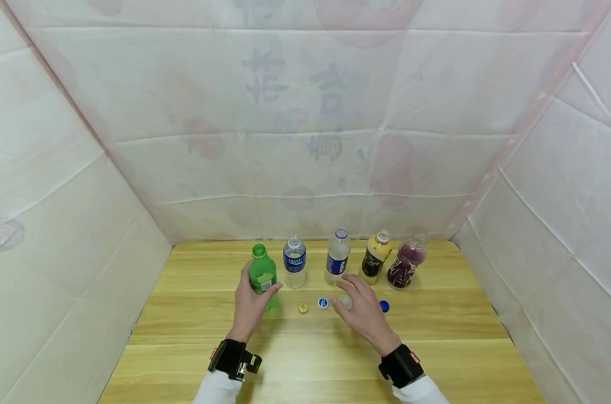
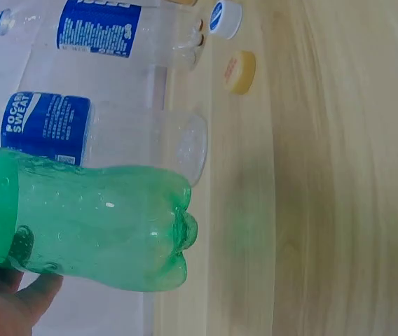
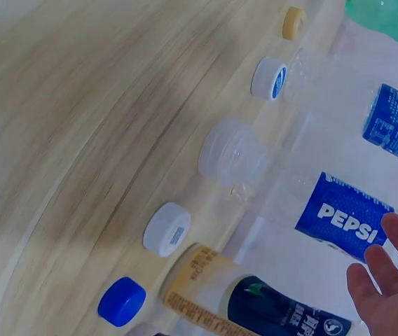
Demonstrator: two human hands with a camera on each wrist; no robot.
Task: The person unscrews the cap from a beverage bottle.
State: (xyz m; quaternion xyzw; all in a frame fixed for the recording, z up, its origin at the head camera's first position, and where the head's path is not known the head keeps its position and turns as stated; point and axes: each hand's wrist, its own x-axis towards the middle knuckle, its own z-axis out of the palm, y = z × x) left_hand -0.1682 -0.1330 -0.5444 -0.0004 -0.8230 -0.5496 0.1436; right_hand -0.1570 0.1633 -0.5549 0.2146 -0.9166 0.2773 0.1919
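My left hand (image 1: 248,307) grips a green plastic bottle (image 1: 262,269) without a cap. In the left wrist view its lobed base appears raised off the tabletop. The right hand (image 1: 364,313) hovers with spread fingers in front of the Pepsi bottle (image 3: 342,217), holding nothing. Below that hand lies a wide translucent cap (image 3: 228,152). A yellow cap (image 1: 303,308) and a white cap with a blue top (image 1: 322,303) lie between the hands. Another white cap (image 3: 166,229) and a blue cap (image 1: 384,306) lie to the right.
Along the back stand a Pocari Sweat bottle (image 1: 294,264), a yellow bottle with a black label (image 1: 375,258) and a purple-wrapped bottle (image 1: 407,264), all uncapped. Hanging white sheets (image 1: 305,168) enclose the wooden table (image 1: 305,359) at the back and sides.
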